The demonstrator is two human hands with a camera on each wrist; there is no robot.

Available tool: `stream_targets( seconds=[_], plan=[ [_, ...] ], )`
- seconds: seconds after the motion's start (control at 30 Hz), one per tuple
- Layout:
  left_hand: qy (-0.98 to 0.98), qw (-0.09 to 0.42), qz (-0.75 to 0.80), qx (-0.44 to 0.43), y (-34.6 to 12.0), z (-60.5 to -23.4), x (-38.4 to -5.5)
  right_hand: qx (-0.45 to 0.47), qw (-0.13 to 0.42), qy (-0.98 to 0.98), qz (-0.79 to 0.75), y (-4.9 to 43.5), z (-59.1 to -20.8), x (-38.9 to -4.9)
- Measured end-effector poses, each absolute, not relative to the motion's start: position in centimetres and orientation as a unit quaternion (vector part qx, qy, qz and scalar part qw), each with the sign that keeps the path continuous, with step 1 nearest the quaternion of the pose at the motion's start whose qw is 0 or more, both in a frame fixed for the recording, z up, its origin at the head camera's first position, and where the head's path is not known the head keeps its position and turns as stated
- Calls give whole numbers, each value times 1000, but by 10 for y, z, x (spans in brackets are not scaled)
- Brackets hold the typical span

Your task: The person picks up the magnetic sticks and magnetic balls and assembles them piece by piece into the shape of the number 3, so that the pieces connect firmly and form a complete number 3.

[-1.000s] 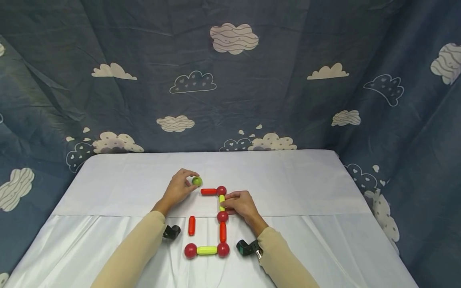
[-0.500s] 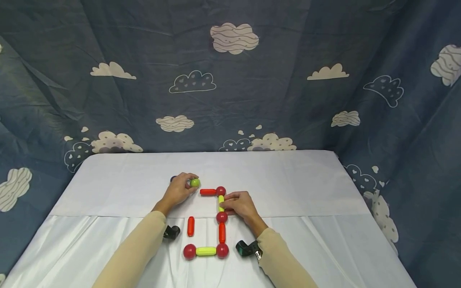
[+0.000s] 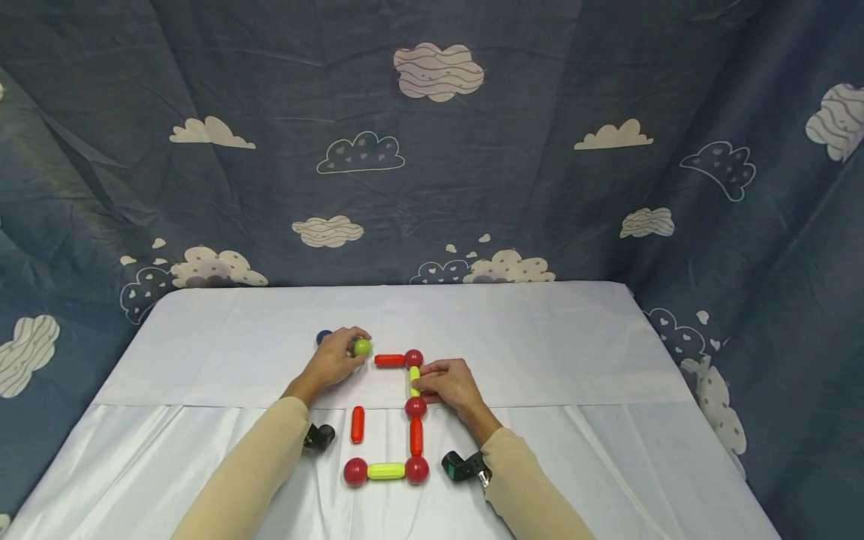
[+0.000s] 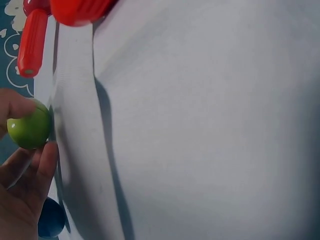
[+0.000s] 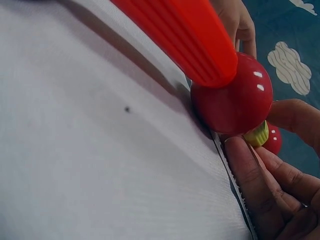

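My left hand (image 3: 332, 358) pinches a green ball (image 3: 362, 347) between thumb and fingers, just left of the free end of a red stick (image 3: 389, 361). In the left wrist view the green ball (image 4: 31, 127) sits low at the cloth. A blue ball (image 3: 323, 337) lies behind the left knuckles. My right hand (image 3: 451, 384) pinches the yellow-green stick (image 3: 415, 381) that joins the far red ball (image 3: 414, 358) and the middle red ball (image 3: 415, 407). From the middle ball a second red stick (image 3: 416, 437) runs down to the near corner ball (image 3: 417, 470).
A near yellow-green stick (image 3: 386, 472) links the corner ball to another red ball (image 3: 355, 472) on its left. One loose red stick (image 3: 358, 425) lies apart above that ball. White cloth (image 3: 574, 352) covers the table, and a dark cloud-print curtain (image 3: 526, 187) hangs behind.
My left hand has shifted slightly left and toward me with the green ball, uncovering the blue ball behind it. The right hand stays at the yellow-green stick.
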State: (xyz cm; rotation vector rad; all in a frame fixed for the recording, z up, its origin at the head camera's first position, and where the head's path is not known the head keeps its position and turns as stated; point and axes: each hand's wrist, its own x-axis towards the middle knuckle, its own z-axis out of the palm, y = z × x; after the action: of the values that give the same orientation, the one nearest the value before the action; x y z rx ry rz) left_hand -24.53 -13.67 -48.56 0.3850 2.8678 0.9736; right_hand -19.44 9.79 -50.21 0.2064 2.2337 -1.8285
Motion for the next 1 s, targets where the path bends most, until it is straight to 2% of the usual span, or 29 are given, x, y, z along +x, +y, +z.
stream_targets(
  seconds=[0.3, 0.8, 1.0],
  plan=[
    [937, 51, 321, 131, -137, -484, -243, 71, 119, 771, -622, 98, -502, -195],
    [904, 46, 413, 98, -149, -490, -232, 69, 120, 769, -625, 98, -502, -193],
    [876, 61, 476, 48, -152, -492, -225, 69, 123, 760, -635, 98, -500, -193]
  ],
)
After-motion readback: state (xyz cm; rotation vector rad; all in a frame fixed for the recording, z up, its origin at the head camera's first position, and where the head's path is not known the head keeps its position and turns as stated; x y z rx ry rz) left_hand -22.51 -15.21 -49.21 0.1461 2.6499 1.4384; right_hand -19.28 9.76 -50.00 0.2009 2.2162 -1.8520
